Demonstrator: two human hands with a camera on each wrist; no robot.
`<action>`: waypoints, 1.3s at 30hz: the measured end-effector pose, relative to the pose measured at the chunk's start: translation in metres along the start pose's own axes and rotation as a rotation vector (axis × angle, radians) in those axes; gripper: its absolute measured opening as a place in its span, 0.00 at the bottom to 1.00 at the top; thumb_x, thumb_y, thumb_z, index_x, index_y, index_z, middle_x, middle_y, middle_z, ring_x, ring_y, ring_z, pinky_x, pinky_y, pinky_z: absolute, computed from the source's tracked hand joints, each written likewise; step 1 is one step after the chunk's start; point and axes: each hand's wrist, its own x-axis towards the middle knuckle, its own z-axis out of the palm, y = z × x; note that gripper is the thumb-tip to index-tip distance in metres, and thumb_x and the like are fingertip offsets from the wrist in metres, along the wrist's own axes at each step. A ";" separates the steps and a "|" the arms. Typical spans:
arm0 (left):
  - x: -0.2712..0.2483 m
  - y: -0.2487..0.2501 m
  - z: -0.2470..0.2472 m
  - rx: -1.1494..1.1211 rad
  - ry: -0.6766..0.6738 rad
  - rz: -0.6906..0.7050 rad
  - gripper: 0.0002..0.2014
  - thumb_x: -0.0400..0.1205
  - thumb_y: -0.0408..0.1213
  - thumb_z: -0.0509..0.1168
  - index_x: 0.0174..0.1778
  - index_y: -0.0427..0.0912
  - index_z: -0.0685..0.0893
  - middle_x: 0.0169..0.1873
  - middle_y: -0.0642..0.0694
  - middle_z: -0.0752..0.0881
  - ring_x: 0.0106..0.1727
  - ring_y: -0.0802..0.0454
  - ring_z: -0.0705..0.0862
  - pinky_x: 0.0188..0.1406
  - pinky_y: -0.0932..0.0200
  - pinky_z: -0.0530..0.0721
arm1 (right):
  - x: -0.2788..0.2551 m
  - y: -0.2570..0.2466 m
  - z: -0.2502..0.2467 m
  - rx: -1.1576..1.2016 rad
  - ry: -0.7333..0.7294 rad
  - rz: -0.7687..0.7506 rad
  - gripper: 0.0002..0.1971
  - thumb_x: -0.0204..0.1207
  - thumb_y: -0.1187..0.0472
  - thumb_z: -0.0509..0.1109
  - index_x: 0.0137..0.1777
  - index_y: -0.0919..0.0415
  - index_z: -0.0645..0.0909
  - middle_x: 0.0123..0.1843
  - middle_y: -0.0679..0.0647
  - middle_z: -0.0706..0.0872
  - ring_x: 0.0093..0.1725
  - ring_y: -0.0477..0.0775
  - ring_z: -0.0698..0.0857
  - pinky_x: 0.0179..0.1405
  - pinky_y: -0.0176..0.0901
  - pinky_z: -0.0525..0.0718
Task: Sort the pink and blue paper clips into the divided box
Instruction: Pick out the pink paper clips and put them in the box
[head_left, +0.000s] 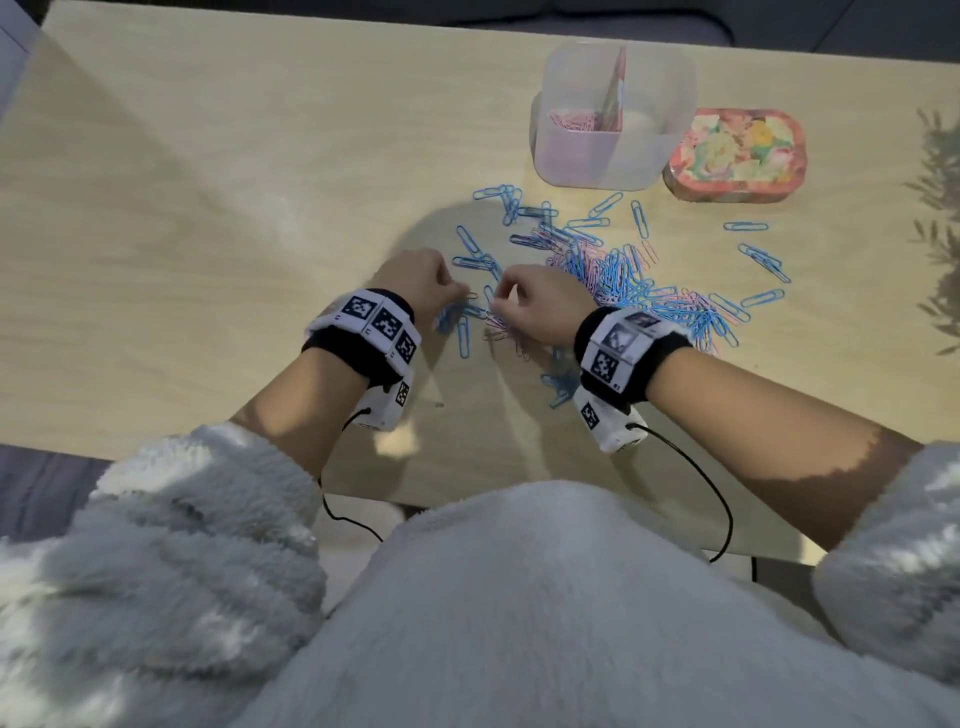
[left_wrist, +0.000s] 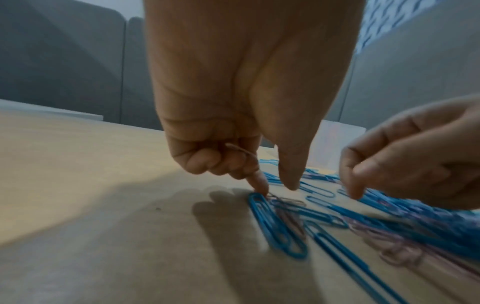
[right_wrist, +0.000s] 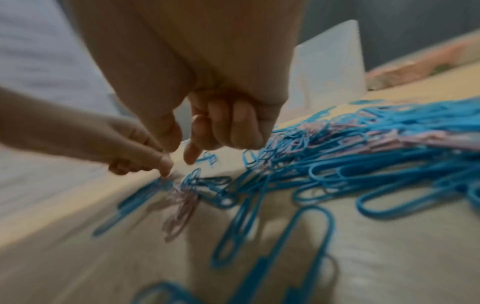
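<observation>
A loose pile of blue and pink paper clips (head_left: 623, 280) is spread over the wooden table. The clear divided box (head_left: 613, 161) stands behind it, with pink clips (head_left: 571, 122) in its left compartment. My left hand (head_left: 460, 291) is at the pile's left edge. In the left wrist view its curled fingers hold a pink clip (left_wrist: 239, 151), while forefinger and thumb (left_wrist: 276, 188) point down onto a blue clip (left_wrist: 275, 226) beside pink ones (left_wrist: 288, 218). My right hand (head_left: 498, 301) hovers close by, fingers curled on a small pink clip (right_wrist: 196, 118), with thumb and forefinger (right_wrist: 179, 154) apart above the clips.
A flowered tin (head_left: 737, 156) sits right of the box. Stray blue clips (head_left: 763, 260) lie out toward the right. The table's left half (head_left: 182, 234) is bare wood. A fleece sleeve and wrist cables hang over the near edge.
</observation>
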 end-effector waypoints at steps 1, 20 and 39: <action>-0.002 0.002 0.001 0.022 0.009 -0.001 0.13 0.79 0.46 0.66 0.39 0.39 0.82 0.40 0.41 0.82 0.43 0.43 0.79 0.40 0.57 0.72 | -0.002 0.002 0.004 -0.106 0.000 -0.028 0.10 0.77 0.52 0.65 0.52 0.55 0.80 0.41 0.50 0.80 0.45 0.53 0.77 0.42 0.43 0.69; 0.006 0.019 0.013 0.009 -0.003 0.046 0.09 0.81 0.35 0.61 0.50 0.33 0.82 0.54 0.33 0.85 0.58 0.37 0.81 0.54 0.49 0.77 | -0.010 0.003 0.013 -0.192 -0.069 -0.062 0.05 0.75 0.56 0.68 0.45 0.56 0.82 0.52 0.55 0.86 0.56 0.59 0.83 0.46 0.45 0.74; 0.008 0.011 0.017 -0.064 0.075 0.110 0.06 0.80 0.33 0.60 0.48 0.36 0.80 0.50 0.34 0.84 0.55 0.39 0.80 0.50 0.50 0.74 | -0.023 0.012 -0.012 0.482 0.020 0.269 0.12 0.76 0.66 0.56 0.33 0.61 0.74 0.27 0.52 0.73 0.24 0.50 0.71 0.19 0.34 0.68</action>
